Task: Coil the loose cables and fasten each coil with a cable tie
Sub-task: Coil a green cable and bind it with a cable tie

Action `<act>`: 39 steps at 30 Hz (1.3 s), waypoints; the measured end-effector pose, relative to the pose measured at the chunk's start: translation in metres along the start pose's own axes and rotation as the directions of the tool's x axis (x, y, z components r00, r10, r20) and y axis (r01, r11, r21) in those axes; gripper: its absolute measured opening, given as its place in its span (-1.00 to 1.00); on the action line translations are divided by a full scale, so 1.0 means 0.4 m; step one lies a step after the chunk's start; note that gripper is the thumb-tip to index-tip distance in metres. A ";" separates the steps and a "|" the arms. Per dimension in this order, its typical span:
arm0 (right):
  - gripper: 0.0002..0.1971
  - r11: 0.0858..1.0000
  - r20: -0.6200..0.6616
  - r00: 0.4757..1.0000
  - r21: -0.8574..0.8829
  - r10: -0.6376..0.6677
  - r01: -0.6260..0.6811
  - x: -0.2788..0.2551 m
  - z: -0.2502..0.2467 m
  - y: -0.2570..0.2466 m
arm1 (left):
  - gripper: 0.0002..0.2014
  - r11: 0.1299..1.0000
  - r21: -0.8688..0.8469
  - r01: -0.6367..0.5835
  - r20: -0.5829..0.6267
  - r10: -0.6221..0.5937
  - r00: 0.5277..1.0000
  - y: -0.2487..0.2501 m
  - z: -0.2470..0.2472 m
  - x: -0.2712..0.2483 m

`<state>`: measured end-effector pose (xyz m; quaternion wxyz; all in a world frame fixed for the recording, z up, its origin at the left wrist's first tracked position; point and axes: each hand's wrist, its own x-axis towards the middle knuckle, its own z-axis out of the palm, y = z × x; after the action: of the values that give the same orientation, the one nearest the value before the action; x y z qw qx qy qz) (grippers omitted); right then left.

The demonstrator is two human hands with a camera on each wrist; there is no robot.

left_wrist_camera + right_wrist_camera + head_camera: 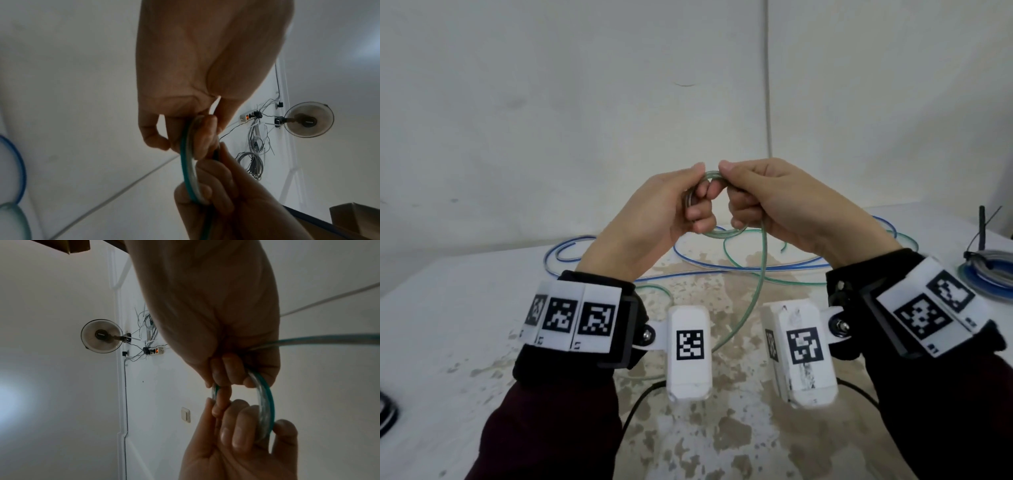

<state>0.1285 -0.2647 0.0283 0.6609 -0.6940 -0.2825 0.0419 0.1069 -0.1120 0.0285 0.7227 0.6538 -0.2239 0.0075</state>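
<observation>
Above, both hands (654, 209) (780, 202) gripping the green cable (748, 298) coil (blue cable (698, 262) loose beneath, tied coil (988, 274) rightward).

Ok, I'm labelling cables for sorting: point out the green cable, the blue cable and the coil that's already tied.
green cable (751, 301), head view, on the strand hanging below the hands.
blue cable (571, 244), head view, on its left loop on the table.
tied coil (993, 270), head view, on its windings at the table's right edge.

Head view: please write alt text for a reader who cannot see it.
Both hands, left hand and right hand, grip a small coil of green cable above a white table. Its loose tail hangs to the table, where a blue cable lies uncoiled.
</observation>
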 end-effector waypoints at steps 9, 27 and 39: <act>-0.59 1.000 -0.029 1.000 0.014 0.005 -0.004 -0.002 -0.003 -0.003 | -0.65 0.981 0.105 -0.165 -0.133 0.179 0.975 0.004 -0.004 0.005; -0.64 0.974 -0.023 1.000 0.228 0.010 -0.004 0.008 0.028 0.008 | -0.64 0.998 0.042 -0.036 -0.054 0.038 0.998 0.009 -0.016 0.002; -0.64 0.992 0.098 0.994 0.112 0.048 -0.059 -0.010 0.007 -0.001 | -0.65 0.951 0.192 -0.241 -0.262 0.287 0.922 -0.004 -0.012 0.005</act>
<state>0.1239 -0.2640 0.0272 0.6840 -0.6594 -0.2923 0.1088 0.1106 -0.1081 0.0273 0.6864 0.6641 -0.2019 0.2171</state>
